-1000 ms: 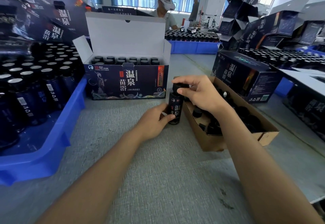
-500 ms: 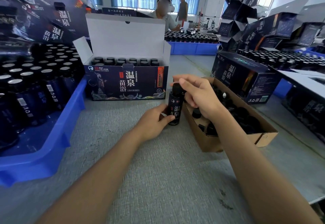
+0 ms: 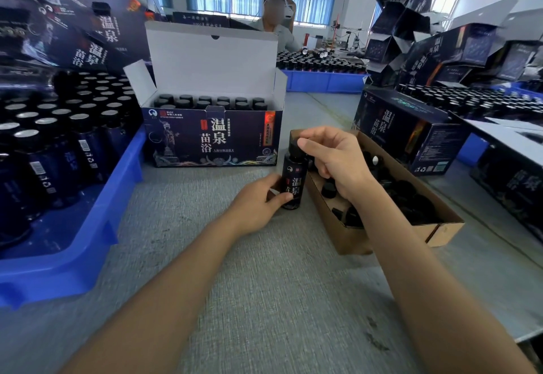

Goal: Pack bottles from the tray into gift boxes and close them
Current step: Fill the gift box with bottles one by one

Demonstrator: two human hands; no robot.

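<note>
A dark bottle [image 3: 293, 178] with a black cap stands upright on the grey table, between the gift box and the cardboard box. My left hand [image 3: 257, 204] grips its lower body from the left. My right hand [image 3: 335, 159] curls over the top, fingertips pinching the cap. Behind the bottle stands the open dark gift box [image 3: 211, 138], white lid raised, with two rows of capped bottles inside. At the left, the blue tray [image 3: 88, 241] holds several more bottles.
A brown cardboard box [image 3: 352, 238] of black caps lies at the right, under my right forearm. A closed gift box [image 3: 405, 132] stands behind it. More boxes and bottle trays fill the far right. A person sits behind the open box.
My right hand's fingers have shifted slightly around the cap. The bottle and my left hand stay in place.
</note>
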